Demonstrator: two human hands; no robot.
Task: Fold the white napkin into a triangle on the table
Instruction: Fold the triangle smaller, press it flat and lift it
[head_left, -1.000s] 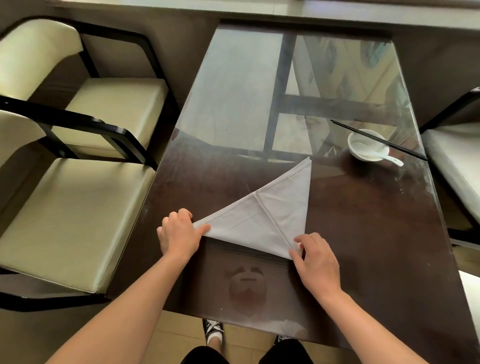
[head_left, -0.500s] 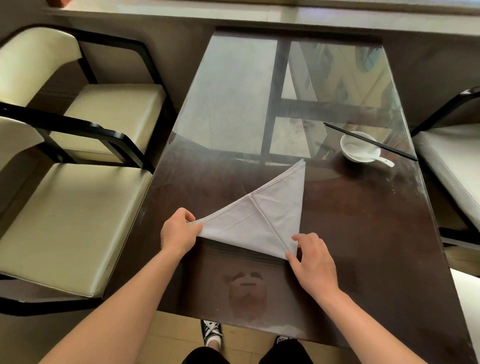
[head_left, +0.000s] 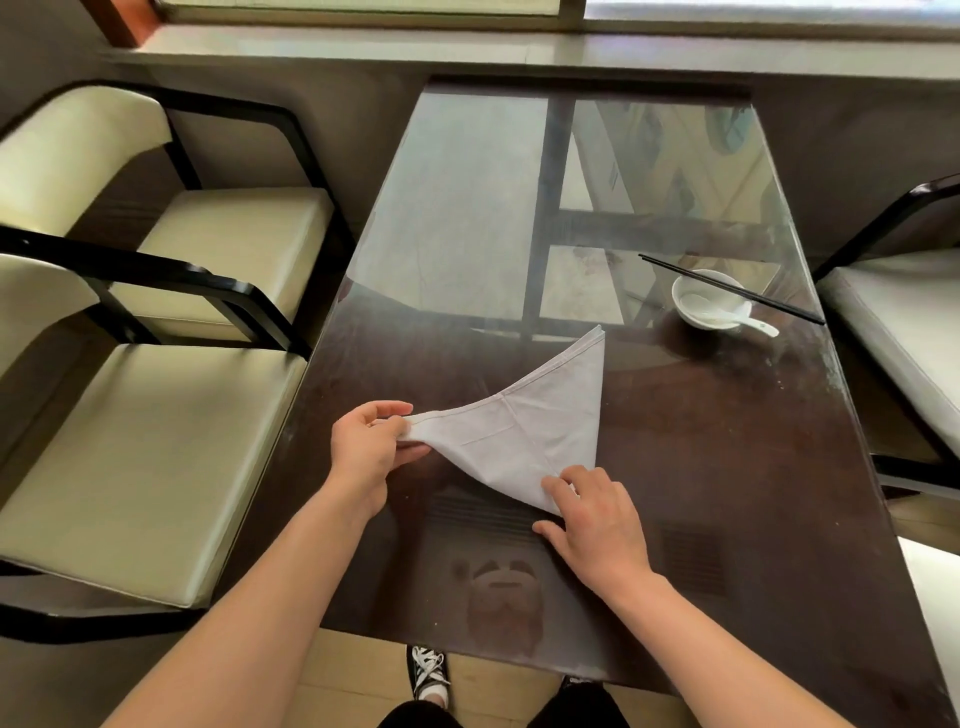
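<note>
The white napkin (head_left: 540, 426) lies folded in a triangle on the dark glass-topped table (head_left: 727, 467), its far tip pointing away towards the bowl. My left hand (head_left: 371, 449) pinches the napkin's left corner between thumb and fingers and holds it lifted off the glass, so the cloth sags between my hands. My right hand (head_left: 597, 525) rests on the near corner, fingertips pressing the cloth onto the table.
A white bowl (head_left: 698, 288) with a white spoon (head_left: 748, 322) stands at the far right, black chopsticks (head_left: 732, 288) laid across it. Cream chairs with black frames (head_left: 156, 415) line the left side; another seat (head_left: 914, 322) is on the right. A window sill runs behind.
My left hand has gripped the napkin's left corner and raised it off the table, turning palm up. My right hand stays on the near corner. The camera view has shifted slightly.
</note>
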